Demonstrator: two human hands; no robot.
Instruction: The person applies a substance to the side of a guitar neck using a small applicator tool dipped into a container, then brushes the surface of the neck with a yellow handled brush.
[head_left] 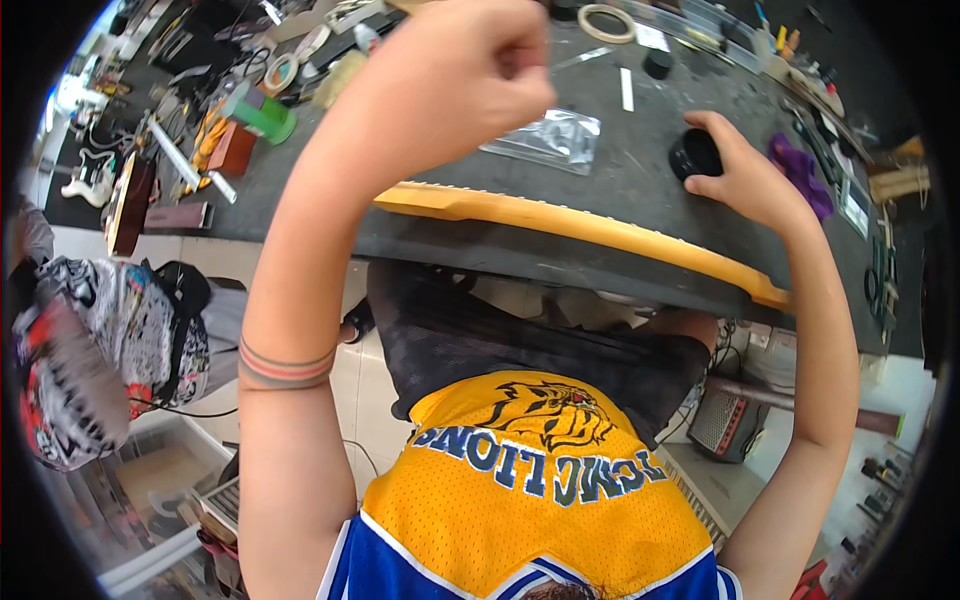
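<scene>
My left hand (490,75) is raised over the bench, close to the view, with its fingers curled closed. Whatever may be inside them is hidden. My right hand (742,170) has thumb and fingers round a small black round tub (692,156) at the right of the bench. A yellow wooden guitar neck (600,232) lies along the near bench edge in front of me, its fret ends showing along the far side. Beyond the neck, a clear plastic bag (558,142) lies partly behind my left wrist.
A purple cloth (800,175) lies right of my right hand. At the back are a tape roll (606,24), a white strip (627,90) and a black cap (657,64). A green container (260,113) and tools crowd the left; another person (110,340) is beside the bench there.
</scene>
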